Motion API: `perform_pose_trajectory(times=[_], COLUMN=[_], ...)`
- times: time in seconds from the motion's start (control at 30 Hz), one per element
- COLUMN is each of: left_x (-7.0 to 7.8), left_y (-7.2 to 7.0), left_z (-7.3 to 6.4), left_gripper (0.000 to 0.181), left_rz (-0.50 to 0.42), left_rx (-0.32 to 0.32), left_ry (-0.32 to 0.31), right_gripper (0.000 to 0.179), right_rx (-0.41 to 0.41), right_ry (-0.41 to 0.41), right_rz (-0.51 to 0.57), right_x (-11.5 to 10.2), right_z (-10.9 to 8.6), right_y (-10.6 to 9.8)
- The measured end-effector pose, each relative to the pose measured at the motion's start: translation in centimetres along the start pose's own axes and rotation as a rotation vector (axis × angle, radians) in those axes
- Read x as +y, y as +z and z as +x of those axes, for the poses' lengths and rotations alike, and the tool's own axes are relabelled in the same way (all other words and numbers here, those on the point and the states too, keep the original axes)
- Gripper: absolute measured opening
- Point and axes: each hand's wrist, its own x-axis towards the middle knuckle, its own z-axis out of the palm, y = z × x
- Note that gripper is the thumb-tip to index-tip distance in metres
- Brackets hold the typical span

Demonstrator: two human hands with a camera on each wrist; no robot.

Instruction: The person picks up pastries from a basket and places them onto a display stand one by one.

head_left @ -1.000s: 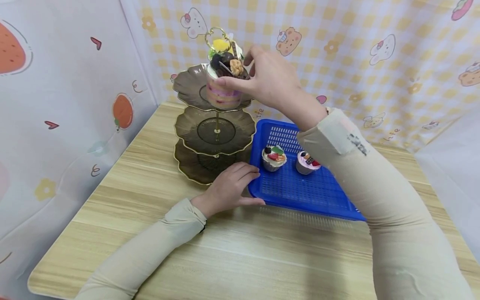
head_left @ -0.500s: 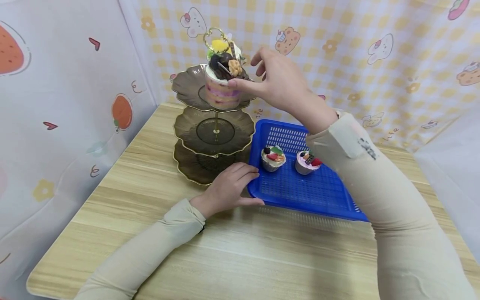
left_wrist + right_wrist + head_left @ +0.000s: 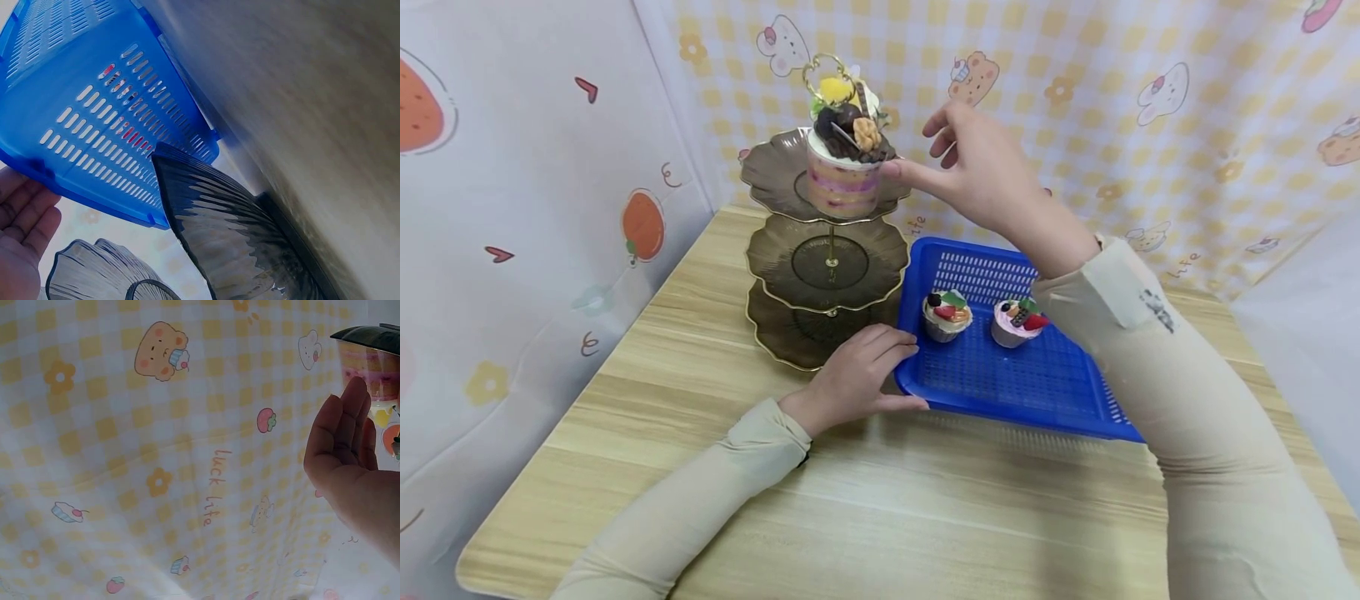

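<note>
A layered cake cup [image 3: 842, 185] topped with dark chocolate pieces and a walnut stands on the top tier of a three-tier stand [image 3: 775, 179]. My right hand [image 3: 985, 175] is just right of it, thumb tip at or very near the cup's side, fingers loosely bent and apart from it. The right wrist view shows that same hand [image 3: 350, 444] with nothing in its fingers. My left hand [image 3: 857, 375] rests at the near left corner of a blue basket [image 3: 1015, 417], fingertips on its rim. In the left wrist view, relaxed fingers [image 3: 40, 228] touch that rim.
Two cupcakes [image 3: 946, 321] with fruit toppings sit in the basket. Behind the cake cup, a yellow-topped dessert [image 3: 835, 90] shows beside the stand's gold ring handle. The lower tiers [image 3: 790, 250] stand close to the basket's left side. A patterned curtain [image 3: 1075, 50] hangs behind.
My right hand has let go of the cake cup and drawn back to the right, fingers spreading away from it. The cup stays on the top tier. My left hand has not moved.
</note>
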Motion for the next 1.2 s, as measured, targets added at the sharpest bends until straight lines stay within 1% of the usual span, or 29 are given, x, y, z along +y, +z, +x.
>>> perform_pose_trajectory(times=[0.2, 0.6, 0.87, 1.07, 1.2], left_x=[0.0, 0.1, 0.0, 0.0, -0.1], left_y=[0.0, 0.0, 0.0, 0.0, 0.1], left_z=[0.0, 0.0, 0.1, 0.1, 0.1], left_gripper=[0.065, 0.067, 0.068, 0.069, 0.069], left_rz=[0.001, -0.008, -0.017, -0.018, -0.016], left_rx=[-0.005, 0.004, -0.005, -0.005, -0.006], left_ry=[-0.001, -0.003, -0.004, 0.0, 0.001], right_gripper=[0.063, 0.064, 0.061, 0.054, 0.051], right_rx=[0.001, -0.046, -0.067, -0.045, -0.045], right_ry=[0.021, 0.049, 0.071, 0.049, 0.025], right_rz=[0.046, 0.031, 0.03, 0.061, 0.075], right_x=[1.2, 3.6, 5.4, 6.6, 7.4], right_z=[-0.6, -1.4, -1.8, -2.0, -2.1], right_y=[0.1, 0.9, 2.0, 3.0, 3.6])
